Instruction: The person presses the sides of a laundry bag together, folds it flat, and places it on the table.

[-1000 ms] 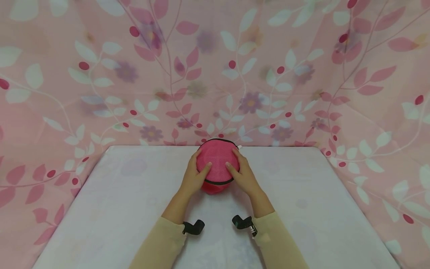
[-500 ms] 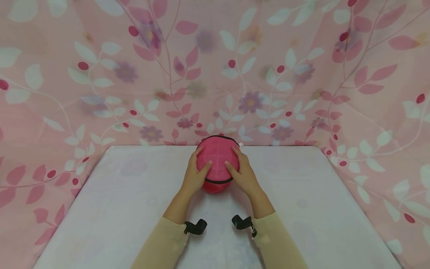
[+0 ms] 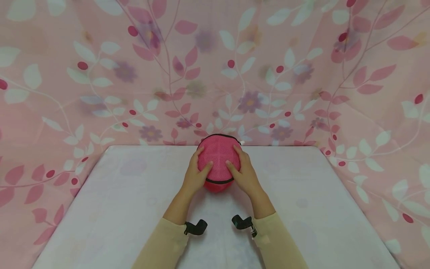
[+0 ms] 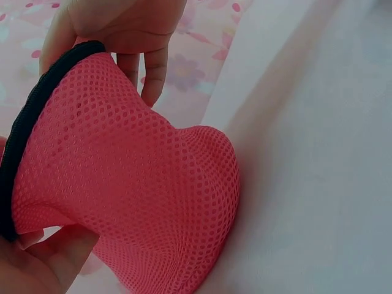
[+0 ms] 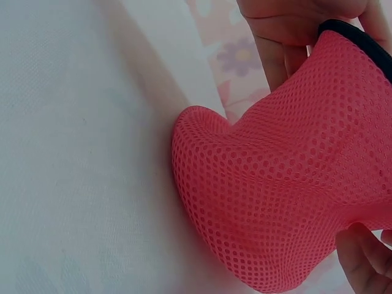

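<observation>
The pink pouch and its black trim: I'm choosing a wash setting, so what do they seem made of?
Pink pouch: matte mesh, probably synthetic, judging by its regular holes and soft folds. Black trim: seemingly fabric tape, dull, without holes; fibre unclear.

One mesh bag (image 3: 220, 155), two grips (image 3: 194, 176) (image 3: 247, 177), two sleeves (image 3: 162, 243) (image 3: 280, 243), two cameras (image 3: 197, 227) (image 3: 241, 222), one table (image 3: 100, 209).

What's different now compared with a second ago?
Only a slight shift in the head view: the bag sits a little higher in the picture, its far black rim rising most and its red lower end edging up too. Nothing was newly gripped or let go: the left hand and right hand hold its sides as before. The table looks unchanged.
</observation>
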Available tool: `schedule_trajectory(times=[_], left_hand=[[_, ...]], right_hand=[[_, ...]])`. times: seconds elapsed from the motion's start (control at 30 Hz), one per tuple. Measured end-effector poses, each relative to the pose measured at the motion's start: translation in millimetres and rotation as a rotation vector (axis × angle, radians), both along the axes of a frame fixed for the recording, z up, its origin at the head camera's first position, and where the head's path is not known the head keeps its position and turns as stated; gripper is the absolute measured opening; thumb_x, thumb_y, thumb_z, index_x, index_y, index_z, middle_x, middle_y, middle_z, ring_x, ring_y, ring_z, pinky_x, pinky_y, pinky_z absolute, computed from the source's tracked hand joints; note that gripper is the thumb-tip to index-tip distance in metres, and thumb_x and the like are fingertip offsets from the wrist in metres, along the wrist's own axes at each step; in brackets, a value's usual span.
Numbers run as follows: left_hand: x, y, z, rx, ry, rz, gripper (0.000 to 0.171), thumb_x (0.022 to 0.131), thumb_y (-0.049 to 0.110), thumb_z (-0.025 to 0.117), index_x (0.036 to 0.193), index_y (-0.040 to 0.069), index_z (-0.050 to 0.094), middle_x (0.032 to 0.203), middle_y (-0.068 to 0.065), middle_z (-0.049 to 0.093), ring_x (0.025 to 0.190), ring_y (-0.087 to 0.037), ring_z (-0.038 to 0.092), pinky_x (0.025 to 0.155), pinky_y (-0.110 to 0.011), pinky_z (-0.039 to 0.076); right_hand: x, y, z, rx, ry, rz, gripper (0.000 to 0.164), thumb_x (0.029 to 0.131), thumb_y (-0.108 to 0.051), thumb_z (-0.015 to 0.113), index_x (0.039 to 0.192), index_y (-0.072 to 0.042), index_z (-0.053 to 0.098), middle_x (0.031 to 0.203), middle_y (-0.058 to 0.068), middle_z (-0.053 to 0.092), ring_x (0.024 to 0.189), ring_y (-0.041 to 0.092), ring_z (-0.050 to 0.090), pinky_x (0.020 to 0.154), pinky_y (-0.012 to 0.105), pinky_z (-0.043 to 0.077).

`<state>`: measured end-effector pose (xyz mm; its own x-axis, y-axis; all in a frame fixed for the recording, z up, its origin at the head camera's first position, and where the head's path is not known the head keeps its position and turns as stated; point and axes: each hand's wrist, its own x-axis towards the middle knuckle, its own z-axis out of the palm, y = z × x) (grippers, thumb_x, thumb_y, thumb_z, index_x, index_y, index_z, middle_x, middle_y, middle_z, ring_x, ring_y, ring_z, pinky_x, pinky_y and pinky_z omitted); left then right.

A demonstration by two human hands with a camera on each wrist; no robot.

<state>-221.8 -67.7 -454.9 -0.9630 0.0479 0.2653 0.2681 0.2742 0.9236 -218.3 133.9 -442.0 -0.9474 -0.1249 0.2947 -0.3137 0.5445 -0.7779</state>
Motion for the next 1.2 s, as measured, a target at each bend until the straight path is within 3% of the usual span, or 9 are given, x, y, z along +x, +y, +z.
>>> schedule_trajectory(times=[0.27, 0.4, 0.73, 0.93, 1.2], left_hand=[[8.5, -5.5, 5.7, 0.036, -0.06, -0.093, 0.069, 0.099, 0.02, 0.064, 0.158, 0.013, 0.029, 0.162, -0.016, 0.028, 0.148, -0.033, 0.026, 0.119, -0.053, 0.022], [6.8, -9.4, -3.4, 0.048, -0.056, -0.127, 0.07, 0.098, 0.025, 0.066, 0.158, 0.02, 0.03, 0.162, -0.01, 0.028, 0.149, -0.028, 0.026, 0.119, -0.049, 0.022], [12.0, -11.6, -5.2, 0.013, -0.079, -0.171, 0.071, 0.099, 0.027, 0.065, 0.159, 0.026, 0.027, 0.163, -0.009, 0.025, 0.15, -0.027, 0.024, 0.119, -0.049, 0.023], [14.5, -9.2, -6.1, 0.09, -0.092, -0.227, 0.072, 0.1, 0.023, 0.062, 0.16, 0.026, 0.022, 0.165, -0.008, 0.017, 0.15, -0.03, 0.019, 0.119, -0.051, 0.022], [14.7, -5.5, -6.2, 0.185, -0.074, -0.223, 0.071, 0.1, 0.019, 0.062, 0.159, 0.029, 0.024, 0.165, -0.006, 0.016, 0.151, -0.029, 0.016, 0.12, -0.052, 0.018]], right_hand=[[-0.8, 1.3, -5.2, -0.083, 0.017, 0.002, 0.064, 0.1, -0.036, 0.061, 0.156, -0.022, 0.033, 0.149, 0.016, 0.039, 0.138, 0.032, 0.041, 0.113, 0.053, 0.034], [-0.9, 0.9, -6.8, -0.105, 0.028, -0.003, 0.063, 0.099, -0.035, 0.062, 0.155, -0.022, 0.035, 0.149, 0.015, 0.039, 0.138, 0.031, 0.04, 0.113, 0.053, 0.034], [1.0, -1.9, -6.2, -0.139, 0.038, -0.026, 0.063, 0.098, -0.026, 0.064, 0.154, -0.02, 0.037, 0.149, 0.016, 0.038, 0.136, 0.033, 0.041, 0.112, 0.054, 0.034], [3.3, -2.0, -4.1, -0.138, 0.034, -0.037, 0.063, 0.098, -0.026, 0.065, 0.154, -0.02, 0.037, 0.148, 0.016, 0.039, 0.134, 0.033, 0.043, 0.11, 0.055, 0.036], [6.6, -3.1, -3.5, -0.161, 0.024, -0.024, 0.065, 0.098, -0.026, 0.066, 0.155, -0.018, 0.036, 0.149, 0.018, 0.038, 0.135, 0.035, 0.042, 0.11, 0.056, 0.036]])
